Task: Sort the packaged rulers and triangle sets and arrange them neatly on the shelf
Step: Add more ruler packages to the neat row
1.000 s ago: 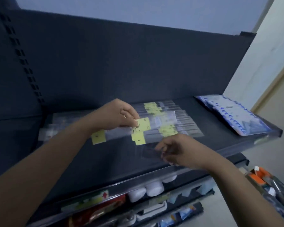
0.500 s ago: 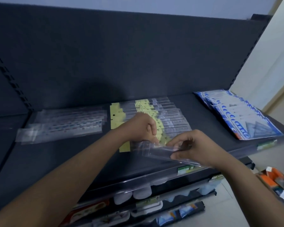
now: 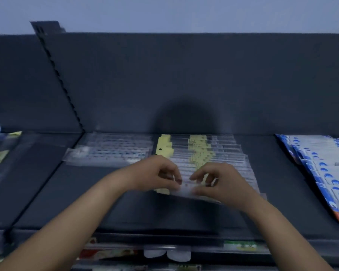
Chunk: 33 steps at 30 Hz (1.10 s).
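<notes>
Fingers (image 3: 173, 176) of the left hand (image 3: 155, 174) and of the right hand (image 3: 223, 180) are curled narrow. Each hand pinches the front ruler packet (image 3: 185, 191) between thumb and fingertips, the two pinches close together, with the left one nearer the packet's yellow-card end. The packet's long axis runs left to right, parallel with the front edge of the shelf (image 3: 125, 212). Whether it rests on the shelf or is held just above cannot be told. Directly beyond the fingers the ruler row (image 3: 219, 153) steps back toward the rear panel, each packet overlapping the next. The likely coming move is a short push away from the body to seat the packet square against the row, both hands being equally near. A clear pile (image 3: 114, 151) lies just left of the row, and the triangle sets (image 3: 325, 167) lie well apart to the right.
</notes>
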Motion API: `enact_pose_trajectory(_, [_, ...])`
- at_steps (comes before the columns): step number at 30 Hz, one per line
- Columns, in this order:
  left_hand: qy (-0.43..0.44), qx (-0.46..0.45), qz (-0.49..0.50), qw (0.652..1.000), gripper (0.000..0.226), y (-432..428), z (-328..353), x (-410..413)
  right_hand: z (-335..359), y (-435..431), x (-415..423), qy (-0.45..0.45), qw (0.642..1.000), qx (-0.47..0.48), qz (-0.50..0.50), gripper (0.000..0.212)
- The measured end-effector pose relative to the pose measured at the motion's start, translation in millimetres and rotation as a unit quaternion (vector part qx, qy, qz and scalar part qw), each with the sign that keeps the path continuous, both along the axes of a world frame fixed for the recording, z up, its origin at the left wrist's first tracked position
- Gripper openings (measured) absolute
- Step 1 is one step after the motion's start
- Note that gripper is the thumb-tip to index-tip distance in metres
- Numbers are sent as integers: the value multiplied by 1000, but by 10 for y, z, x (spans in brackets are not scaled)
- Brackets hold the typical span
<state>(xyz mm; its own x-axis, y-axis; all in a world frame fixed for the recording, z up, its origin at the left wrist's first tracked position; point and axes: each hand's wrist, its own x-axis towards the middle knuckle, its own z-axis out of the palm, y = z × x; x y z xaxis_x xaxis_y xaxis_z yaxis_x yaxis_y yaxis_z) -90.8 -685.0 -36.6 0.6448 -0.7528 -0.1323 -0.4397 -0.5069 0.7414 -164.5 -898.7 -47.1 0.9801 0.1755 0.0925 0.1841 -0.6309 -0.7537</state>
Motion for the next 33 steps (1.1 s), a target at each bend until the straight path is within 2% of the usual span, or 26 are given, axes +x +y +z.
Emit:
enact_pose_trajectory(4, [17,-23,89,996,13,724,82,176,-48,497,291,-52,999,-4,10,12])
enact_pose_trajectory(7, [-29,-20,131,991,21,1287,103,349,-146,1044,498,-80,996,-24,18,10])
enact_pose_trajectory(10, [-78,-9,176,981,30,1741,51,572,-229,1510,694,-95,994,-49,-21,18])
enact_pose_trajectory(13, [-106,11,165,981,29,1957,-107,787,-280,1798,834,-100,986,-109,-80,19])
enact_pose_trajectory(16, [-135,2,154,979,31,2037,-259,925,-272,1947,864,-122,977,-128,-118,15])
enact_pose_trajectory(19, [-199,32,139,970,41,2040,-311,961,-256,2008,863,-115,966,-181,-143,9])
enact_pose_trajectory(22, [-272,73,121,952,57,2056,-291,935,-235,2048,855,-108,965,-182,-154,8])
enact_pose_trajectory(27, [-305,111,141,935,54,2334,-258,895,-183,2228,992,-138,969,-172,-110,25])
enact_pose_trajectory(33, [-334,219,152,904,52,3099,-130,971,-132,2985,1165,-110,976,-184,-28,36])
